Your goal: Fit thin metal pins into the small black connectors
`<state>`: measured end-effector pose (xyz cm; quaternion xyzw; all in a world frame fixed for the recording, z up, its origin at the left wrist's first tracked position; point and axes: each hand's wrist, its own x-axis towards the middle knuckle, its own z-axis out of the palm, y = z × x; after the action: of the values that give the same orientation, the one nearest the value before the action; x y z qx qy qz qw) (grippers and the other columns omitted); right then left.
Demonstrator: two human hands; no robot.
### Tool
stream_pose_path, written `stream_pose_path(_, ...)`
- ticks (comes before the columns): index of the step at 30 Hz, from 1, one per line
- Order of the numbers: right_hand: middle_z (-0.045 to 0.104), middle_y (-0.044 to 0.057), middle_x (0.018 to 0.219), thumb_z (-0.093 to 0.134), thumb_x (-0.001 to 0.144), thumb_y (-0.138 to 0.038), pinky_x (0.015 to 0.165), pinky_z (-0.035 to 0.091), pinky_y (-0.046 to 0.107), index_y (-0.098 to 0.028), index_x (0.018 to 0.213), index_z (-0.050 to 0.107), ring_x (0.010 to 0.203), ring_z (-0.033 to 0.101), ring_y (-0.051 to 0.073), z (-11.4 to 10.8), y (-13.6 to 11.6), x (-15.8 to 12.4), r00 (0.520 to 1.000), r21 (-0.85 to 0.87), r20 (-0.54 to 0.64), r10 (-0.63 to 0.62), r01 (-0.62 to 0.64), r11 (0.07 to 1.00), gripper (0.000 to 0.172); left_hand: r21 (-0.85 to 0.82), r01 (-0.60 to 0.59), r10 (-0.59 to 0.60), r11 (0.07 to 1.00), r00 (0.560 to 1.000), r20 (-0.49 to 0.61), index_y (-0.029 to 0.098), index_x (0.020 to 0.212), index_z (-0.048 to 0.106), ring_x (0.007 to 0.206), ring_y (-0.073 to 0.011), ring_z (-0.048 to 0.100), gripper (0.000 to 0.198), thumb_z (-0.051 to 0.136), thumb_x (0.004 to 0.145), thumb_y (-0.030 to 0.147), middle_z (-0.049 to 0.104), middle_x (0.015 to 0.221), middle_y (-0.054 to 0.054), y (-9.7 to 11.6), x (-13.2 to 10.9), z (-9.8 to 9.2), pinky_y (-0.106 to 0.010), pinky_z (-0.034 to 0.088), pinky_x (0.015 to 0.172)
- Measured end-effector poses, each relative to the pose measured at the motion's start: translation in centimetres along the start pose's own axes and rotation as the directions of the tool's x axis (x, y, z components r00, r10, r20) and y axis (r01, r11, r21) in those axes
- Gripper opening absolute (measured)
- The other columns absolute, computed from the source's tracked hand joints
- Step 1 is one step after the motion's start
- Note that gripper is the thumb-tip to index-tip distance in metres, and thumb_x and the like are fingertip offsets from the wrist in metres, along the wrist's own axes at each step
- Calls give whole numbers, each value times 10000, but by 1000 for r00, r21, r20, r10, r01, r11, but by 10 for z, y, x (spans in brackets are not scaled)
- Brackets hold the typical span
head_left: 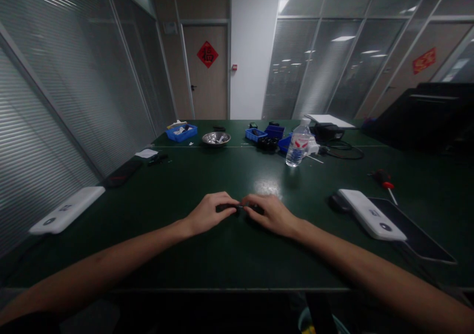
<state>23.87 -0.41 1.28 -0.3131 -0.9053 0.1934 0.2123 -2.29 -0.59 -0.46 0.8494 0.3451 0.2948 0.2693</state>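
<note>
Both hands meet over the middle of the dark green table (pixel 207 176). My left hand (pixel 213 213) is closed round a small black object (pixel 224 207), its thumb and fingertips pinching it. My right hand (pixel 270 214) is closed as well, thumb and fingers curled together just right of the left fingertips. A dark piece shows between the right fingers, too small to name. A thin light-coloured bit lies between the two sets of fingertips, and its shape is unclear.
Farther back stand a blue tray (pixel 182 133), a metal bowl (pixel 217 139), a blue basket (pixel 255 135) and a water bottle (pixel 297 144). White devices lie left (pixel 68 210) and right (pixel 372 215), near a red-black screwdriver (pixel 384 180). The table's front edge (pixel 229 290) is below.
</note>
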Motion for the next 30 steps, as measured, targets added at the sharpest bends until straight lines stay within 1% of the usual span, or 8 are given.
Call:
stream_pose_path(3,713,47,1076,500,1049,-296,760,464,288,-223,1245,630,830,650,166,0,3,1,999,-73,34,-31,34,997,246,41,11,-11,999,1000,12,243,1226,733,1000,-191,640,251,611,1009,274,693,1122,-50,-3,1,1,-312,514,854)
stream_pose_path(7,706,45,1021,478,1055,-297,721,439,282,-230,1254,628,809,647,168,0,7,2,997,-206,67,-48,61,977,258,78,2,-4,997,1000,29,249,1241,715,1066,-206,606,261,558,1033,261,685,1146,-50,-4,2,3,-344,492,928)
stream_pose_path(11,698,55,1047,466,1057,-296,689,417,280,-237,1294,614,801,647,168,0,9,2,995,-297,87,-47,71,952,285,94,-9,4,996,999,52,250,1272,695,1110,-209,574,288,514,1047,242,665,1164,-53,-4,3,4,-360,464,992)
stream_pose_path(15,694,52,1040,467,1057,-298,653,389,275,-241,1292,610,762,636,158,0,9,2,994,-335,102,-35,67,940,281,104,17,-28,994,995,101,276,1333,668,1087,-209,560,338,475,1058,242,633,1134,-53,-3,4,2,-361,465,976)
stream_pose_path(18,691,50,1034,457,1060,-295,640,371,274,-246,1284,611,752,629,156,-1,9,2,994,-360,109,-31,68,930,276,119,27,-42,992,992,120,278,1344,664,1076,-212,553,351,466,1057,237,618,1122,-56,-3,4,2,-369,464,971)
stream_pose_path(24,684,57,1036,465,1057,-301,611,337,276,-232,1274,606,739,621,153,-3,4,1,988,-411,148,-35,94,907,268,131,13,-28,991,993,111,258,1305,681,1075,-216,550,334,466,1051,234,619,1120,-66,1,3,1,-378,466,980)
stream_pose_path(30,680,52,1020,474,1051,-294,600,324,278,-230,1264,607,721,611,145,-3,4,1,987,-426,156,-42,106,898,259,158,-5,-9,987,996,91,258,1286,689,1081,-219,552,329,477,1040,214,619,1120,-67,4,1,1,-383,464,983)
